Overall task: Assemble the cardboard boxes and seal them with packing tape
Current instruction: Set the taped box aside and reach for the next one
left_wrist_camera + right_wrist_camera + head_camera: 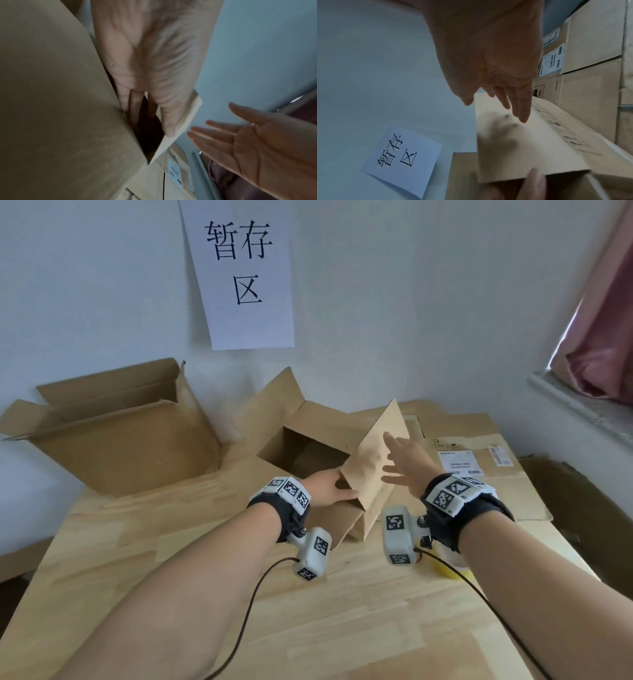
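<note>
**Folded carton being opened at mid-tabletop**

A small flattened cardboard box (368, 474) is held propped on edge at the middle of the tabletop (342, 611), its top corner pointing up. It is judged to be light and fairly stiff, though thin-walled, so it is likely to buckle if squeezed mid-panel; a hold along the creased edges or inside the open end is judged safest. The left hand (329, 487) is seen at the near open end: in the left wrist view its fingers (133, 108) are slid into the dark gap between the panels while the thumb presses the outer panel, so the wall is pinched. The right hand (407, 463) is held just beside the box's right face, fingers (520, 108) straight and spread, nothing gripped; contact cannot be told. Further out, two opened cartons (130, 433) stand at the far left, flattened labelled cardboard (479, 460) lies to the right, and a yellow tape roll (448, 568) is partly hidden under the right wrist.
</note>
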`<state>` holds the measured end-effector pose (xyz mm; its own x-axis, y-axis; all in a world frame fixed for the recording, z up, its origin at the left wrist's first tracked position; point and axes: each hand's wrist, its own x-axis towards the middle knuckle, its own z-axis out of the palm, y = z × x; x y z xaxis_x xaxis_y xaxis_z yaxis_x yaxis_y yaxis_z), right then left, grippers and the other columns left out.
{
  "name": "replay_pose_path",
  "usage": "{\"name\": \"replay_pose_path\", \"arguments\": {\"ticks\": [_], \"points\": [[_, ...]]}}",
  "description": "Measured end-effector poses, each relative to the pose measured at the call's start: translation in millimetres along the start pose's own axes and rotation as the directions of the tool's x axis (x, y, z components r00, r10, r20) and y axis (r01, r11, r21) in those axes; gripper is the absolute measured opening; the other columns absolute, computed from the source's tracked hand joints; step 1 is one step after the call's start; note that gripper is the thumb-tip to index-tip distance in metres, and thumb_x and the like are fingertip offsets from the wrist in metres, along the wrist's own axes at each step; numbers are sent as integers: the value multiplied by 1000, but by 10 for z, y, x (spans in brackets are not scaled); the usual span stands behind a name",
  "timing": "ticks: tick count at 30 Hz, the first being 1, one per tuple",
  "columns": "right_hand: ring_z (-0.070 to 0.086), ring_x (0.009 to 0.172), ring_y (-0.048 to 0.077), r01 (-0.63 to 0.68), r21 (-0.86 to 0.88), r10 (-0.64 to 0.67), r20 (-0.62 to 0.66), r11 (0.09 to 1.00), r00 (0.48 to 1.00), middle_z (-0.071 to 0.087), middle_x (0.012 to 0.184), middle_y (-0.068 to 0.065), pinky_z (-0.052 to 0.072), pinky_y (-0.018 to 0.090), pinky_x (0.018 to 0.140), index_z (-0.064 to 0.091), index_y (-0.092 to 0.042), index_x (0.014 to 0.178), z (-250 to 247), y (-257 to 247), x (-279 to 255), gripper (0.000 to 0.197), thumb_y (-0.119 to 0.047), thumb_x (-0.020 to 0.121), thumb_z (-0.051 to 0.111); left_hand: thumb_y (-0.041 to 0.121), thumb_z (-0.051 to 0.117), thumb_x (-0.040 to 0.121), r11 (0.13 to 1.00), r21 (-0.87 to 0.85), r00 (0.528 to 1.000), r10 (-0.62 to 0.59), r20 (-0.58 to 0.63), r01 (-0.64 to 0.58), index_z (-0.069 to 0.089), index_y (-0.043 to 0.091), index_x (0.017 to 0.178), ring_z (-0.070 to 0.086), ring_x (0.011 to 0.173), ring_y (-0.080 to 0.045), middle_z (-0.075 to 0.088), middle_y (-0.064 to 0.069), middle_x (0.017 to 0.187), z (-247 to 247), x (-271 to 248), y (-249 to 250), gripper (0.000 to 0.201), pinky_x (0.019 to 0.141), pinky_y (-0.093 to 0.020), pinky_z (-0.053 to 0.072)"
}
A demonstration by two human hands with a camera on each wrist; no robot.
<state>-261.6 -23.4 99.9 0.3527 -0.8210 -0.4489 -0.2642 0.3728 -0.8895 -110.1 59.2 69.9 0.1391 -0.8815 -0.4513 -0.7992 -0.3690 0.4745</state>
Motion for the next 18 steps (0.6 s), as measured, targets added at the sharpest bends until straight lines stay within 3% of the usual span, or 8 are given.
{"name": "replay_pose_path", "arguments": {"ticks": [4, 6, 8, 10, 11, 13, 16, 18], "points": [[42, 127, 29, 149, -144, -151, -8, 978, 988, 27, 151, 5, 53, 45, 88, 15, -39, 148, 24, -33, 26, 63, -43, 95, 49, 44, 50, 94, 995, 19, 994, 93, 52, -94, 26, 20, 148, 40, 133, -22, 36, -1, 150, -68, -5, -73, 64, 106, -33, 35], [38, 128, 31, 192, -221, -196, 2, 956, 981, 21, 152, 6, 50, 48, 93, 20, -38, 147, 104, -111, 49, 61, -40, 95, 51, 37, 53, 93, 977, 12, 965, 208, 161, -213, 6, 41, 150, 30, 139, -16, 18, 9, 158, -56, -7, -19, 74, 111, -37, 31], [44, 122, 31, 119, -348, -138, -30, 930, 990, 20, 150, 12, 46, 45, 99, 31, -30, 145, 158, -153, 48, 56, -35, 94, 53, 37, 54, 90, 974, 60, 953, 200, 227, -219, -5, 59, 141, 42, 129, -17, 27, 9, 153, -56, 13, 45, 82, 106, -37, 39], [43, 125, 30, 28, -514, -70, -62, 857, 996, 27, 149, 17, 43, 38, 103, 44, -14, 139, 152, -155, 54, 43, -19, 96, 50, 35, 53, 93, 975, 90, 962, 180, 204, -201, 3, 56, 144, 49, 122, -18, 37, 7, 147, -104, 43, 61, 75, 103, -34, 41], [44, 126, 30, -13, -644, -53, -83, 765, 995, 35, 145, 18, 44, 35, 101, 47, -6, 135, 98, -130, 65, 39, -12, 96, 48, 31, 53, 94, 974, 102, 969, 184, 164, -202, 12, 49, 147, 43, 129, -19, 32, 7, 151, -145, 58, 37, 69, 108, -32, 36], [54, 117, 32, -27, -665, -31, -76, 747, 997, 50, 132, 20, 51, 32, 88, 48, 2, 130, -18, -114, 122, 36, -7, 96, 44, 25, 52, 96, 971, 174, 985, 150, 79, -162, 28, 37, 147, 28, 141, -21, 17, 4, 158, -266, 82, -66, 58, 114, -31, 26], [59, 105, 30, 4, -716, -117, -108, 698, 987, 59, 121, 17, 51, 35, 85, 57, -3, 121, -212, -174, 221, 32, -5, 94, 39, 21, 49, 96, 921, 389, 997, 48, -54, -23, 39, 31, 143, 21, 143, -25, 15, 0, 159, -514, 148, -295, 49, 116, -37, 21], [57, 109, 30, -34, -727, -121, -160, 686, 980, 60, 121, 14, 47, 35, 88, 61, -7, 118, -329, -225, 288, 34, -5, 94, 37, 21, 46, 96, 801, 589, 985, -5, -174, 108, 41, 31, 142, 10, 145, -29, 14, -1, 159, -670, 164, -410, 47, 117, -51, 8]]}}
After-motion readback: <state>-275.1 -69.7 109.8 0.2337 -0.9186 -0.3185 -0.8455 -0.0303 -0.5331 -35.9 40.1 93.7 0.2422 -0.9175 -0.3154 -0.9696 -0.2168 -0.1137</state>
